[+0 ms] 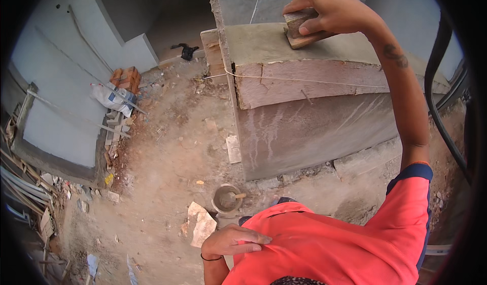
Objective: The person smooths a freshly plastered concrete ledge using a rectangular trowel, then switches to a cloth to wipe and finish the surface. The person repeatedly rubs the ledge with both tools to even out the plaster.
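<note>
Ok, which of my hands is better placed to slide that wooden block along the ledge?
Probably your right hand: it already grips the wooden block on the grey ledge. Your left hand is down by your red shirt, away from the block.

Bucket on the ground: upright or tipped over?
Upright: the bucket's round mouth faces up, with a tool's tan handle reaching across its rim.

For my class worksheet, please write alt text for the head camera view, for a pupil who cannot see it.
A person's right hand grips a wooden hand tool at the grey top of a low wall. The left hand is at the front of their red shirt. Below, a bucket stands on dusty, debris-strewn ground.
</note>
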The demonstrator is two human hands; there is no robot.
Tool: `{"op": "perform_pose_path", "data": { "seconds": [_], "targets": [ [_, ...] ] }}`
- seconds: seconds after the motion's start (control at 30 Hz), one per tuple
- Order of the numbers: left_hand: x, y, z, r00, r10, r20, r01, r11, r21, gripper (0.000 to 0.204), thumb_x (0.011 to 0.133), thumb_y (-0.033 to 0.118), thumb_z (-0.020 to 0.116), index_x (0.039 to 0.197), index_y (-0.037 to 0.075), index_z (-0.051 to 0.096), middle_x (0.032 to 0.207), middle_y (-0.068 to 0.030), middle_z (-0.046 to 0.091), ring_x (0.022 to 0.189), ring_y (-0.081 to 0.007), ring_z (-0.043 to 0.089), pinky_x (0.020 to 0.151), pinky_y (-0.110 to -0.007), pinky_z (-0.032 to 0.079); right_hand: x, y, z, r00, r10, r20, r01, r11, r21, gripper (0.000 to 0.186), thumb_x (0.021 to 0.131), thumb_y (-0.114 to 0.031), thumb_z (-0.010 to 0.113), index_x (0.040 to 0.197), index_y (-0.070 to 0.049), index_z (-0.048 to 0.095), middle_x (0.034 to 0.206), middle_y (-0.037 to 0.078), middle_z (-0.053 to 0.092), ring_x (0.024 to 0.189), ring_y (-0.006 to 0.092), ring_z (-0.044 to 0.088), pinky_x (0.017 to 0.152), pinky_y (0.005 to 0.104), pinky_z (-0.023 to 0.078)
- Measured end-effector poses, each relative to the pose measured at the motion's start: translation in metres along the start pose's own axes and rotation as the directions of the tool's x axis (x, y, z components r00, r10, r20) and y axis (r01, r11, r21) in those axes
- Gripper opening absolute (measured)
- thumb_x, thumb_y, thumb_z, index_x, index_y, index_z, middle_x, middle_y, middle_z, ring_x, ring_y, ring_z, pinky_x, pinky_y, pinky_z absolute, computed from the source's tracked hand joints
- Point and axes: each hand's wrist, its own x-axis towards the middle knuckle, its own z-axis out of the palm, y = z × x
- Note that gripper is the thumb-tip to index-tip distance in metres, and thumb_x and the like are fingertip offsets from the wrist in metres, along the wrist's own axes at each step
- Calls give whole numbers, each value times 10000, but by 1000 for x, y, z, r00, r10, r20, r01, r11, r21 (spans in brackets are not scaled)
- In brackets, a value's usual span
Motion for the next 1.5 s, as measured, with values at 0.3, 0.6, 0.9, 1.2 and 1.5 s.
{"op": "perform_pose_path", "data": {
  "seconds": [0.3, 0.6, 0.9, 1.2, 1.5],
  "targets": [
    [14, -3, 2, 993, 122, -3, -120, 976, -181, 383, 934, 51, 758, 1284, -85, 680, 1285, -185, 722, 1185, -318, 699, 1024, -365, 537, -10, -38, -11, 960, 240, 148, -221, 966, -132, 522, 859, -279, 734, 1285, 21, 698, 1065, 271, 747, 999, 396, 724, 904, 402, 568],
    [-29, -16, -9, 881, 304, -364, -426, 844, -327, 300, 840, 65, 857, 1090, -73, 768, 813, -123, 775, 639, -154, 705, 588, -286, 527, -10, 6, 34, 907, 383, -176, -388, 922, 8, 532, 960, -443, 663, 1235, 12, 636, 1116, 244, 709, 1033, 377, 687, 936, 415, 525],
    [-32, -32, -12, 871, -235, -431, 40, 908, -416, 323, 855, 43, 823, 1157, -52, 759, 738, -24, 722, 659, -79, 615, 793, -289, 520, 5, 6, 63, 933, 269, -239, -230, 956, 180, 583, 893, -467, 717, 1125, 62, 636, 1059, 268, 718, 965, 410, 709, 858, 474, 548],
    [-22, -36, -27, 861, -199, -467, 8, 925, -380, 330, 898, 32, 791, 1202, -78, 724, 839, -83, 756, 739, -107, 690, 722, -248, 539, 43, -16, 59, 946, 280, -165, -254, 953, 165, 566, 879, -421, 689, 1126, 83, 615, 1029, 275, 714, 954, 398, 716, 840, 461, 561],
    [-53, -45, -11, 762, -247, -599, -84, 879, -469, 351, 906, 55, 791, 1237, -33, 720, 895, -114, 791, 703, -53, 647, 555, -187, 420, 40, -7, 51, 890, 429, -155, -425, 903, 61, 548, 846, -441, 739, 1039, 64, 648, 972, 288, 703, 925, 402, 694, 826, 450, 530]
  ]
}}
